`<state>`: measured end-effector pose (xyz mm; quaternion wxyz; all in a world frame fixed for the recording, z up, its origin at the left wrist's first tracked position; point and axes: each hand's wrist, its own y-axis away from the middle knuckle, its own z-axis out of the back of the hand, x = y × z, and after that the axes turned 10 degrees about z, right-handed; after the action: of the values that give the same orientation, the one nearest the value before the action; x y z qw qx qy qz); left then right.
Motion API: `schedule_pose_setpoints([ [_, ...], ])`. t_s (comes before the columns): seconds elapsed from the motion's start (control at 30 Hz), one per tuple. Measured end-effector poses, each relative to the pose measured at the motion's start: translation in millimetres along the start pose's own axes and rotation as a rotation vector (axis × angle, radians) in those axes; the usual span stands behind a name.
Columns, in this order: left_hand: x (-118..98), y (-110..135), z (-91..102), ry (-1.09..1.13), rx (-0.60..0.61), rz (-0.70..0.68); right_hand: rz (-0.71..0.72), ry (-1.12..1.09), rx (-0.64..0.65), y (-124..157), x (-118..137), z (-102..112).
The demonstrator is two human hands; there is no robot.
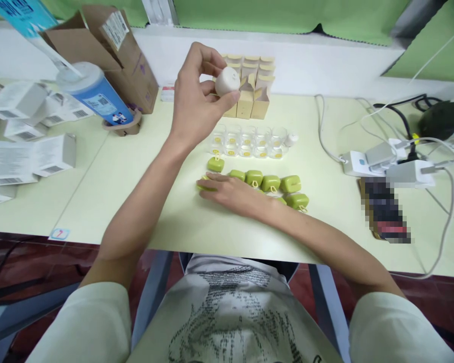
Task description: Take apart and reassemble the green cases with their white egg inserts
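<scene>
My left hand (pixel 202 93) is raised above the table, its fingers and thumb closed round a white rounded piece (pixel 227 82) with small marks on its face. Lower down, my right hand (pixel 230 192) reaches across the tabletop, its fingers closed over a small green case (pixel 208 183), which they partly hide. Just above it lies another green case (pixel 216 164) with a pale loop. Several more green cases (pixel 254 177) stand in rows beside and behind my right wrist. Clear plastic cups (pixel 247 141) with yellow dots form two rows beyond them, a small white piece (pixel 291 139) at their right end.
Open small cardboard boxes (pixel 260 103) stand against the wall. White boxes (pixel 53 154), a blue cup (pixel 106 98) and a brown carton (pixel 132 65) are at left. At right lie a power strip (pixel 355 162), cables and a blurred-out phone-like object (pixel 386 212).
</scene>
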<state>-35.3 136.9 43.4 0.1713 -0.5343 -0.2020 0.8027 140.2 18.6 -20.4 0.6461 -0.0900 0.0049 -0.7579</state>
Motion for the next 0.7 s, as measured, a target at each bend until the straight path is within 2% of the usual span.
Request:
schedule_pose_setpoints([
  [0.1, 0, -1, 2.4, 0.021, 0.037, 0.002, -0.004, -0.152, -0.069, 8, -13, 2],
  [0.2, -3, -1, 5.1, 0.045, 0.053, 0.033, 0.0, -0.273, -0.206, 17, -20, 20],
  [0.27, -3, 0, 6.0, 0.057, 0.063, 0.046, -0.112, -0.315, -0.42, 26, -22, 41],
  [0.37, -4, 4, 2.0, 0.099, 0.131, 0.073, -0.444, -0.312, -0.817, 45, -28, 77],
  [0.4, -6, 7, -1.6, 0.112, 0.163, 0.086, -0.513, -0.314, -0.884, 52, -31, 87],
  [0.47, -14, 16, -11.9, 0.145, 0.22, 0.123, -0.567, -0.364, -0.864, 62, -37, 100],
  [0.6, -36, 33, -32.8, 0.224, 0.321, 0.191, -0.532, -0.495, -0.724, 74, -47, 110],
  [0.7, -36, 33, -34.9, 0.239, 0.304, 0.243, -0.561, -0.45, -0.736, 91, -55, 121],
])
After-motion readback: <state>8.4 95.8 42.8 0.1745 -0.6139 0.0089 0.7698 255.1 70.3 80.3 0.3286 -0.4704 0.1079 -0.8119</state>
